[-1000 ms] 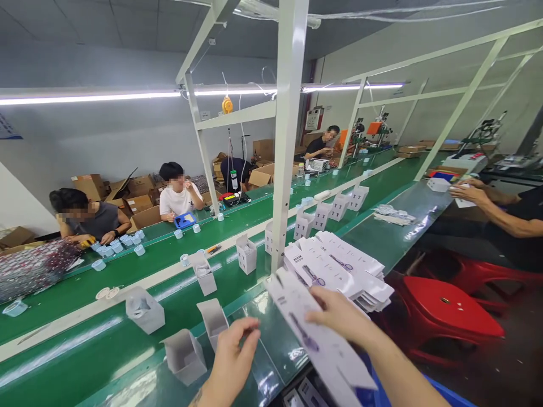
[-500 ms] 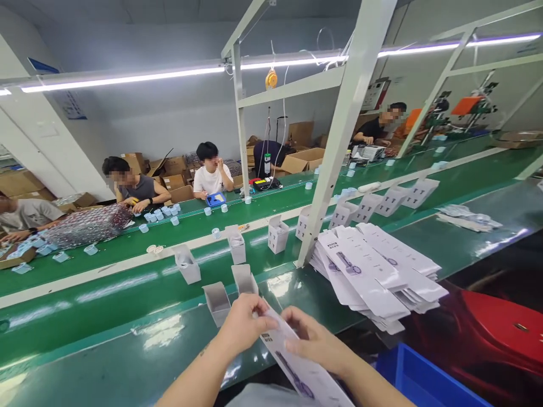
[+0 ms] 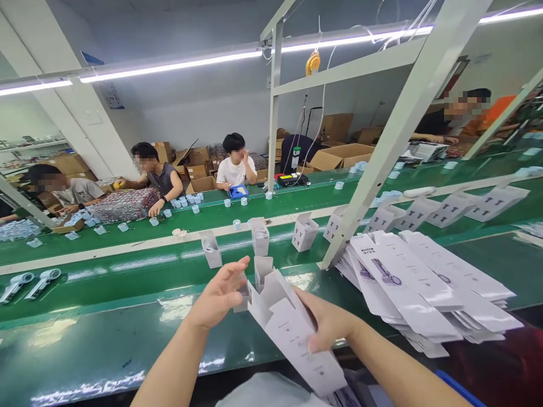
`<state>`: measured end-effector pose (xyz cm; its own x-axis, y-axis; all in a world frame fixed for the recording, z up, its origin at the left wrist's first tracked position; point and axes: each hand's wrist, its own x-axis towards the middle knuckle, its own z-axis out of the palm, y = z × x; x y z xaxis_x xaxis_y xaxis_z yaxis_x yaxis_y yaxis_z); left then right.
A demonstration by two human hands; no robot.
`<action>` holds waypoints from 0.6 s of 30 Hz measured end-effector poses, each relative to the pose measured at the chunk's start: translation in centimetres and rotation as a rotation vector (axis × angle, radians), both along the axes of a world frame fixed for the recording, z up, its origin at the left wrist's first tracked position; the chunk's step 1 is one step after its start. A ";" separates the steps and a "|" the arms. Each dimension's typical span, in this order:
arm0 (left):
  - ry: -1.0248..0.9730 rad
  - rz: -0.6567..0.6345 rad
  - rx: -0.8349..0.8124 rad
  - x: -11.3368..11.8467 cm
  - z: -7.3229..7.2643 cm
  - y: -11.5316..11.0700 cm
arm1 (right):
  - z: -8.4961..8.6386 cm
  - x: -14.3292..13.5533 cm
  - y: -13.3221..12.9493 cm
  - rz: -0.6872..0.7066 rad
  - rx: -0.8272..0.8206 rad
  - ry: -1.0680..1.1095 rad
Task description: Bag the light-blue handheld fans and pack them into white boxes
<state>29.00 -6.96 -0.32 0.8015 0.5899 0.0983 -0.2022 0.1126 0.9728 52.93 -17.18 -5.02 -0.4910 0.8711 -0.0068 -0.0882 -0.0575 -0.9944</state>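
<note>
A white printed carton (image 3: 292, 333) is tilted in front of me, opened out into a box shape with its top flaps spread. My right hand (image 3: 326, 319) grips it around its right side, thumb on the printed face. Just left of its open end is my left hand (image 3: 220, 291), fingers stretched and apart, holding nothing. Behind the hands stands an open white box (image 3: 263, 270), and another is partly hidden by my left hand. To the right lies a stack of flat printed cartons (image 3: 394, 277).
Several open white boxes (image 3: 305, 233) stand along the green conveyor (image 3: 127, 271). Two handheld devices (image 3: 42, 282) lie on it at the left. A slanted metal post (image 3: 382, 175) rises beside the carton stack. Co-workers sit across the line, near pale blue cups (image 3: 186, 200).
The carton has gone from flat to opened out, its flaps now spread. My left hand has let go of it and moved left. The view has turned left, bringing in the handheld devices.
</note>
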 end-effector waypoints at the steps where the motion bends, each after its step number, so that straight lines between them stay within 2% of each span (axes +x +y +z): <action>1: -0.059 0.020 -0.110 0.4 -0.9 -0.1 | 0.4 0.1 0.4 0.021 0.009 -0.020; 4: -0.090 -0.043 -0.336 1.9 -3.3 -1.3 | 0.7 -0.2 1.4 0.151 0.041 -0.127; 6: -0.075 -0.032 -0.423 2.6 -4.3 -2.2 | 0.7 -0.9 1.6 0.180 0.096 -0.194; 7: -0.072 0.022 -0.458 2.7 -4.5 -2.5 | 0.7 -1.3 1.4 0.125 0.135 -0.215; 9: -0.090 0.211 -0.523 2.8 -4.5 -3.2 | 1.1 -2.4 0.4 -0.088 0.255 -0.310; 11: -0.108 0.409 -0.555 2.7 -4.2 -3.8 | 1.6 -3.7 -0.8 -0.269 0.426 -0.509; 12: -0.105 0.468 -0.549 2.7 -4.0 -4.1 | 1.9 -4.3 -1.3 -0.318 0.511 -0.628; 14: -0.099 0.464 -0.492 2.5 -3.5 -4.8 | 2.4 -5.3 -1.8 -0.381 0.623 -0.784; 18: -0.190 0.262 -0.369 1.7 -2.8 -4.8 | 2.9 -5.6 -1.3 -0.501 0.686 -0.735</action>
